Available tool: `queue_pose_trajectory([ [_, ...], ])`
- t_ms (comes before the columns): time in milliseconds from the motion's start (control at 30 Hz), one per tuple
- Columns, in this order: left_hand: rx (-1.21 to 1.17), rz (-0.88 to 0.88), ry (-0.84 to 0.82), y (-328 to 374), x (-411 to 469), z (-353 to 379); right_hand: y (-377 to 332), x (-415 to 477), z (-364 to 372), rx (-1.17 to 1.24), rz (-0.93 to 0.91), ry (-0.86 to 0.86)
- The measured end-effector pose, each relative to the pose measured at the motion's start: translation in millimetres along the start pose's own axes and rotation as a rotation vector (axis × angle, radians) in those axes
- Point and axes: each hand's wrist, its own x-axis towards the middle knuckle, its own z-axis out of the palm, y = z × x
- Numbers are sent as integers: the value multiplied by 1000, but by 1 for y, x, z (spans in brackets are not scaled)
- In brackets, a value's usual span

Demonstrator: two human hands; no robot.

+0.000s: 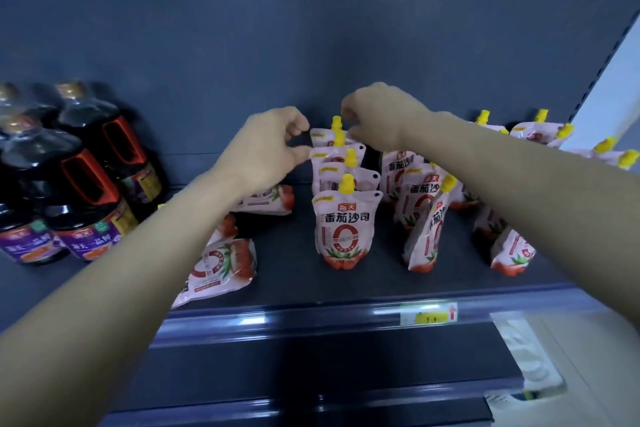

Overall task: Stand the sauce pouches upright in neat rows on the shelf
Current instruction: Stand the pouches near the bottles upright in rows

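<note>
Roughly halfway, by the look of it: one row [346, 229] of four pouches stands upright in the middle of the shelf [294, 274]. The left hand [273, 146] pinches a rear pouch [323, 154] by its corner. The right hand [377, 118] curls at the rearmost cap [336, 121], grip unclear. Fallen pouches [221, 263] at left and leaning pouches [429, 229] at right are still to be stood up.

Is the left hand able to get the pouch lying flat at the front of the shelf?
Probably yes. The flat pouch lies near the front edge of the shelf, just below the left forearm. The left hand is further back by the standing row, so pulling back should reach it.
</note>
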Motion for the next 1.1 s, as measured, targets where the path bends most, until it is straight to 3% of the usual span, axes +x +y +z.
queue_pose_trajectory([
  [400,441,140,393,-35,-32,-90,-95,33,-28,-45,-238,264],
  [733,593,148,474,-66,-47,-125,-147,57,-32,-117,-318,359],
  [1100,621,-13,409,-101,-39,-101,-165,105,-2,-111,-479,273],
])
